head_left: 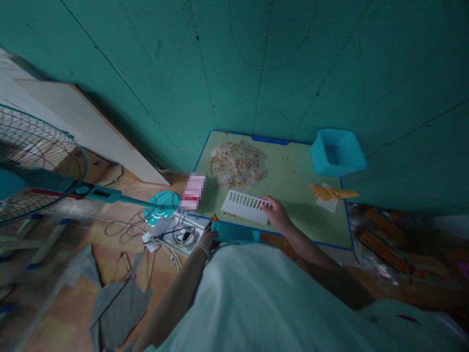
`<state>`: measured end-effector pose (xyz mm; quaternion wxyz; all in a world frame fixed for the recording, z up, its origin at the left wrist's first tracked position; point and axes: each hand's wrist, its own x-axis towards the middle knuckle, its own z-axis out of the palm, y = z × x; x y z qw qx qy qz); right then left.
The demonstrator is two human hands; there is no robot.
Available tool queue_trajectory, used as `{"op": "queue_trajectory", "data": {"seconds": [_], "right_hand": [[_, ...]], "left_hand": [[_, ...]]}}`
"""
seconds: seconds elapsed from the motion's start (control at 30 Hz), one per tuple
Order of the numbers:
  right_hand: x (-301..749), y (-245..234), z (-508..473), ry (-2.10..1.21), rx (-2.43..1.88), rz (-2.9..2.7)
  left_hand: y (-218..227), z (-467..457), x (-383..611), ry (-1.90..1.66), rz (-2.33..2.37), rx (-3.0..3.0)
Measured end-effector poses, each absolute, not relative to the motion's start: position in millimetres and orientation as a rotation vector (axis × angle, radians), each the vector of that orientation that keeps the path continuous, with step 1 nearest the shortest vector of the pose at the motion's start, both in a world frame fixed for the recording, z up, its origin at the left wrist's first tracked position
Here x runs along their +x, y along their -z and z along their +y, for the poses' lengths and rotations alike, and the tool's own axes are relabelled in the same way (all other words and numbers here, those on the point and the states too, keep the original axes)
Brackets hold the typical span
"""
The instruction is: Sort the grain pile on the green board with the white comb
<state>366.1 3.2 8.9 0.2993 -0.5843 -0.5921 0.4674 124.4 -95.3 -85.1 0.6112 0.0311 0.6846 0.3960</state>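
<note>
My right hand (276, 212) is closed on the right end of a white slotted plate (242, 210), which has a row of long holes along its far side. The plate is over the front part of a pale green table (296, 195) with a blue edge. At the table's front edge, my left hand (208, 238) grips the left side of a teal plastic bin (238, 233), partly hidden by my clothing. A small orange thing (215, 218) shows by that hand. Beyond the plate lies a spread pile of small tan beads or grains mixed with white grains (238, 164).
A second teal bin (337, 154) stands at the table's back right, with an orange cloth (333, 192) in front. Left of the table are a pixelated pink item (193, 191), a power strip with cables (183, 234) and a fan (40, 166). A green wall (238, 63) rises behind.
</note>
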Motion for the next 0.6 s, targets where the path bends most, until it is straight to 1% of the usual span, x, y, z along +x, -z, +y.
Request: {"op": "queue_trajectory", "data": {"seconds": [0.27,0.6], "right_hand": [[368.1,-5.2,8.9,-1.212,-1.569,-1.530],[360.2,-9.6,3.5,-1.277,-1.563,-1.583]], "left_hand": [[80.6,-94.3,127.1,-0.905,1.591,0.055],[79.6,-93.5,125.8,-0.884,1.619,0.053]]}}
